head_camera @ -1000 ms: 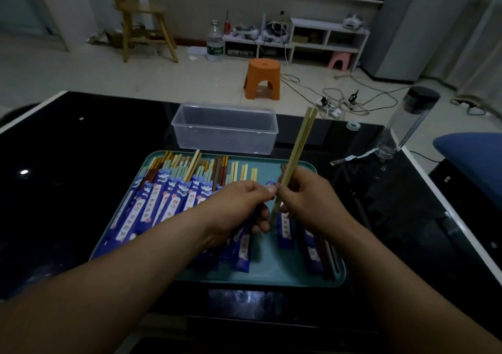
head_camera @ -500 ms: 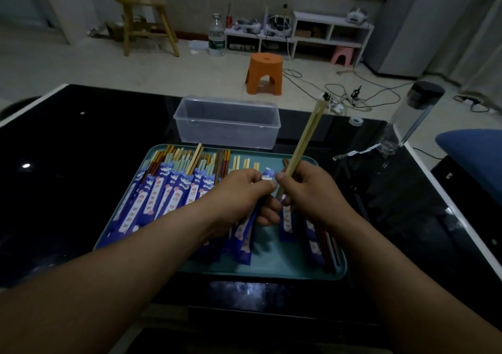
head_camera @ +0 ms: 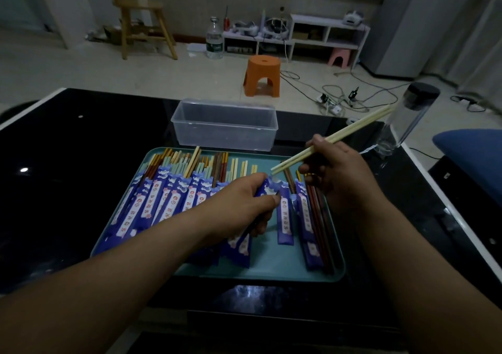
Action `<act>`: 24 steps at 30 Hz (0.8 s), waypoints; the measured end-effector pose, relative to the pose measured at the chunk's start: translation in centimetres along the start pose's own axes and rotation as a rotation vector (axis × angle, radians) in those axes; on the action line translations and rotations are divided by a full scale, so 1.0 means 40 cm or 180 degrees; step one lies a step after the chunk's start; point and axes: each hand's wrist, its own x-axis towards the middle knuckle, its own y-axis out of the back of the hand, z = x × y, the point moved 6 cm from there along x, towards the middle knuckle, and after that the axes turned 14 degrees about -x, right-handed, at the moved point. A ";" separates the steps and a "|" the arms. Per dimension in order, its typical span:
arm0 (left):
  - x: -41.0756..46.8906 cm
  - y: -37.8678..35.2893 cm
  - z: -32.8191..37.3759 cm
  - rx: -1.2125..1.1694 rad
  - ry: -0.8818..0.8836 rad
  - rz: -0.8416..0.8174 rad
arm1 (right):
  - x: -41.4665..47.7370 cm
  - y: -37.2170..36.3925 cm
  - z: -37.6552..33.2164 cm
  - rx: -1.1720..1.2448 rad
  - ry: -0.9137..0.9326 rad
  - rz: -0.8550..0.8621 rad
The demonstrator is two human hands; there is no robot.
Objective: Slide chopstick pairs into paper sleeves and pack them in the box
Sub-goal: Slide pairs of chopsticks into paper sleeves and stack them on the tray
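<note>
Glossy black table fills the foreground, with a tiled floor and an orange plastic stool behind it; a teal rectangular tray lies on the table, and a clear rectangular plastic box stands open just beyond the tray's far edge. A row of blue printed sleeves already loaded with chopsticks covers the tray's left half; dark red loose chopsticks lie at its right.

The left hand pinches the mouth end of a blue paper sleeve above the tray; the sleeve's lower part is hidden under the hand. The right hand grips a pair of pale wooden chopsticks near their lower ends; the pair slants up to the right, its tips just beside the sleeve mouth and not yet inside.

Step in hand, as judged: insertion. Keep both tips level and pressed together; hold the mouth open between thumb and forefinger; bring the pair into line with the sleeve's long axis before pushing; feed smoothly, since thin paper probably tears if a tip catches the edge. Packing into the box follows.
</note>
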 end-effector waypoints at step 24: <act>-0.017 -0.012 0.003 -0.0528 0.0296 -0.0083 | -0.002 -0.070 0.053 -0.1169 0.0033 -0.0985</act>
